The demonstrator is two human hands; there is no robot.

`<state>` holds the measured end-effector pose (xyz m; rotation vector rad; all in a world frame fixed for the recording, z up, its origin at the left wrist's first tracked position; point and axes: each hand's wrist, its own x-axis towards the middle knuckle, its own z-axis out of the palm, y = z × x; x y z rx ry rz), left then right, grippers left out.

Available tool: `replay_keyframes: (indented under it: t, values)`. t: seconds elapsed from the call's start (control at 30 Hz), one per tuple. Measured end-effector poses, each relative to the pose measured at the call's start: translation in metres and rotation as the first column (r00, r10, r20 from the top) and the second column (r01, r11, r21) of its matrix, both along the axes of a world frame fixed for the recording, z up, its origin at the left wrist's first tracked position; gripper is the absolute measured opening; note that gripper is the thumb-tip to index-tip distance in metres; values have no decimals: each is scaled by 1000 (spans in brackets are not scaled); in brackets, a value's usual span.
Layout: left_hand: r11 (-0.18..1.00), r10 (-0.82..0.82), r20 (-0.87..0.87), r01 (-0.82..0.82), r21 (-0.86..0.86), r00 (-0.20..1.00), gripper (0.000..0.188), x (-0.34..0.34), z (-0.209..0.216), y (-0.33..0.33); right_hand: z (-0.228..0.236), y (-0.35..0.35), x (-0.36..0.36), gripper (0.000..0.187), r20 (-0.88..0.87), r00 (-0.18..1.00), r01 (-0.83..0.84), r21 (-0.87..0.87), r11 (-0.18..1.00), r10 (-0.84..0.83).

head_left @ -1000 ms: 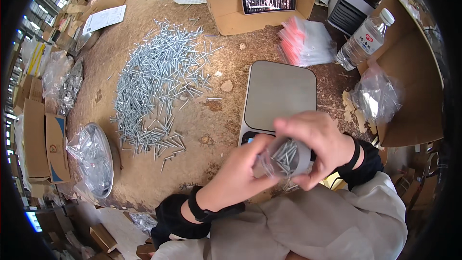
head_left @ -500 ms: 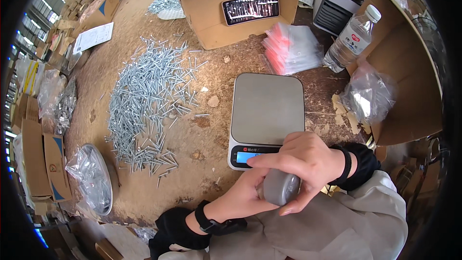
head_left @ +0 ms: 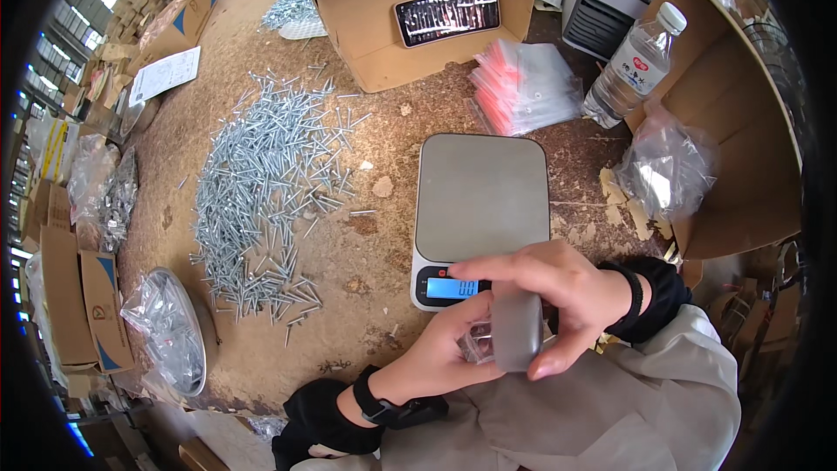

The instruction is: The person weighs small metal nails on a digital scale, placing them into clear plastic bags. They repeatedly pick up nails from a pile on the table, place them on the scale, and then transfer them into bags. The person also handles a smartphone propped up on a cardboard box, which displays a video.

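Seen from the head camera, a worker at a chipboard table (head_left: 261,358) holds a small clear bag (head_left: 506,336) close to the body, just below the front edge of a digital scale (head_left: 479,209) whose platform stands bare and whose blue display is lit. The right hand (head_left: 558,296) is closed over the top and outer side of the bag, thumb and fingers clamped on it; the left hand (head_left: 440,349) curls in from below, fingertips pinching its lower left edge, so both hands grip the one bag. The bag looks grey and full, though what is inside cannot be made out here. To the left lies a broad heap of loose silver screws (head_left: 261,183), well apart from the hands; a stack of flat bags with red tops (head_left: 523,87) sits beyond the scale beside a water bottle (head_left: 632,65), and a crumpled clear bag (head_left: 667,166) rests to the right. A phone (head_left: 447,16) leans in an open carton (head_left: 384,44) at the far edge, and a metal bowl (head_left: 174,331) lined with plastic sits near left. By the look of it the bag is being pressed shut along its top; that would call for a firm, even pinch run across the seal with the bag kept upright.
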<state>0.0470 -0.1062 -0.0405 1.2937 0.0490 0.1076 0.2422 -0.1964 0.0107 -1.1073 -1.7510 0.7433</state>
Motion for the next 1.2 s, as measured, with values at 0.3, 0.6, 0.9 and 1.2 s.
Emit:
replay_keyframes:
  t: [0.3,0.6,0.9,1.2]
  values:
    - [995,40,61,-33,-98,997,22,0,9,8,-6,12,18,79,490,778,409,79,909,-393]
    - [974,124,261,-168,154,957,72,-5,6,-5,-4,-2,-7,10,339,940,-89,351,932,-38]
    - [656,306,450,-529,539,839,22,-8,24,6,-5,-7,-3,12,309,937,-10,498,867,-166]
    - [516,139,612,-584,626,778,22,-7,23,9,-2,-5,-11,11,140,990,-50,251,967,14]
